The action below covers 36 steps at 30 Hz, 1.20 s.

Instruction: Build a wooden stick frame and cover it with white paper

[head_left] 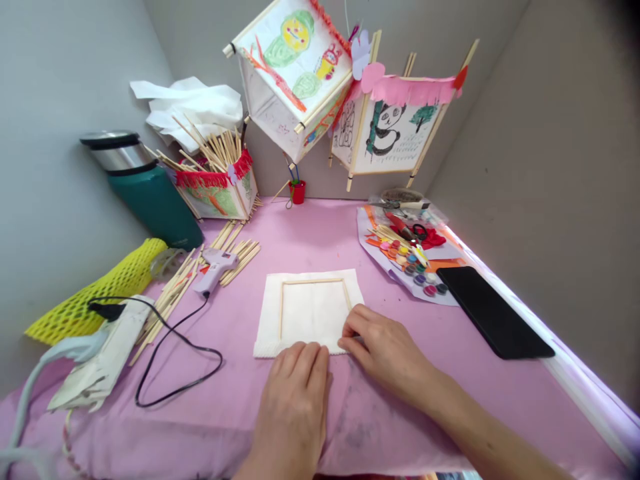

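Observation:
A square of white paper [309,308] lies on the pink tablecloth [300,233] with thin wooden sticks [313,282] laid on it as a frame. My left hand [297,393] rests flat at the paper's near edge, fingers stretched out and pressing down. Fingers of my right hand [383,347] are curled at the paper's near right corner, touching the edge; whether they pinch a stick there is hidden.
A glue gun [216,265] with a black cord lies left, beside loose sticks [173,297], a power strip [107,347] and yellow foam netting [95,290]. Paper lanterns [295,67] hang behind. Paints [415,267] and a black tablet [495,310] sit right. A green flask [145,187] stands back left.

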Each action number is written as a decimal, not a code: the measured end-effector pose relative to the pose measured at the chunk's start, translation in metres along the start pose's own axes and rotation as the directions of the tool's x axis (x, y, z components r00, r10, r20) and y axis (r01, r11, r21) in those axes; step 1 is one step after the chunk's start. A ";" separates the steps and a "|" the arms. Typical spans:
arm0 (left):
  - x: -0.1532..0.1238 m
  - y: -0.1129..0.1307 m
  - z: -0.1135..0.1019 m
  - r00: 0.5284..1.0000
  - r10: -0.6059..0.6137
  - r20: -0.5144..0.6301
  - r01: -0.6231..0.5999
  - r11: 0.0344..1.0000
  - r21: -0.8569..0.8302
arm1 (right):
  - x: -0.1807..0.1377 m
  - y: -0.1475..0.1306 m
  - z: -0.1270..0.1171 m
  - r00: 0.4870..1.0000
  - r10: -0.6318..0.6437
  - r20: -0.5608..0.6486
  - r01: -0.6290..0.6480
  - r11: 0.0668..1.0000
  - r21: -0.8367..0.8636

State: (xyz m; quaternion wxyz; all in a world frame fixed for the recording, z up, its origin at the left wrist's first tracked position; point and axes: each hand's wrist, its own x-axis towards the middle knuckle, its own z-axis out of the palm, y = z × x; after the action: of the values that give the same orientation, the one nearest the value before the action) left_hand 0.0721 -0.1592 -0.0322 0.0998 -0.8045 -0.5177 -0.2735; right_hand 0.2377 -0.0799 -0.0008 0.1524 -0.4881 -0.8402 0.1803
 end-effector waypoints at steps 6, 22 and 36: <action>0.004 0.001 -0.001 0.998 -0.045 0.054 0.046 0.999 -0.007 | -0.008 0.001 0.007 0.966 -0.059 -0.252 0.052 0.998 -0.032; 0.003 0.001 -0.001 0.993 -0.081 0.086 0.080 0.997 0.010 | -0.031 -0.009 0.035 0.907 -0.265 -0.327 0.227 0.962 -0.150; 0.007 -0.001 -0.007 0.979 -0.074 0.189 0.065 0.997 0.051 | -0.041 0.000 -0.002 0.874 -0.261 -0.409 0.303 0.952 0.039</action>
State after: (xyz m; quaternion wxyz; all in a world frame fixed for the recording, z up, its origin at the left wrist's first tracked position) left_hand 0.0713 -0.1566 -0.0224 0.0582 -0.8061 -0.5586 -0.1866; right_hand 0.2584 -0.1154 -0.0024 0.3697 -0.3783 -0.8433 0.0954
